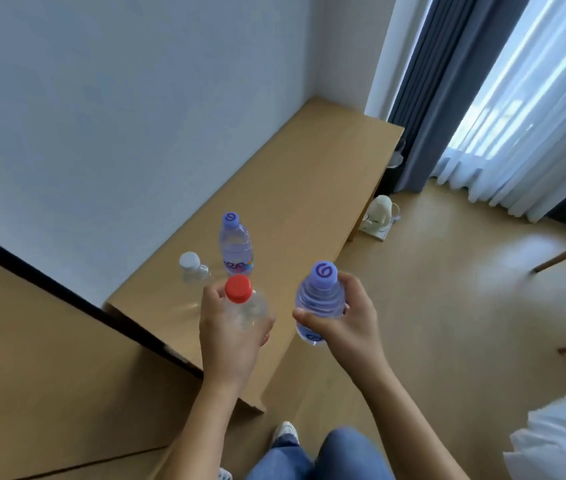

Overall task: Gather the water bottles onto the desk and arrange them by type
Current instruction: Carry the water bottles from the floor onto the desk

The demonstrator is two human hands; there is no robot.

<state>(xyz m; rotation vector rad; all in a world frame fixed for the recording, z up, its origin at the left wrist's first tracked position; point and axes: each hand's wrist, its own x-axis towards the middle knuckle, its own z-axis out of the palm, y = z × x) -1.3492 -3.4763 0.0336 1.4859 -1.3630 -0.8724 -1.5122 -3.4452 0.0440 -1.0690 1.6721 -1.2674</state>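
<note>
At lower centre, the left hand [229,337] grips a red-capped bottle [245,306] over the near edge of the desk [309,174]. The right hand [340,320] grips a purple-capped bottle [319,303] just past that edge, over the floor [447,289]. A white-capped bottle [193,268] and a second purple bottle [234,244] stand on the desk; its upper right part is bare.

We see a red cap [238,288] on a clear bottle [250,313]; purple cap with a darker swirl mark [324,273] on a bluish-purple tinted bottle [319,306]; same purple swirl cap on the second tinted bottle [235,245], its label multicoloured; white cap on a clear bottle [194,268]; desk [309,188] light tan wood; wall [118,116] pale blue-white; curtain [447,98] dark grey-blue beside sheer white drapes [534,133]; jeans [326,459] blue.
</note>
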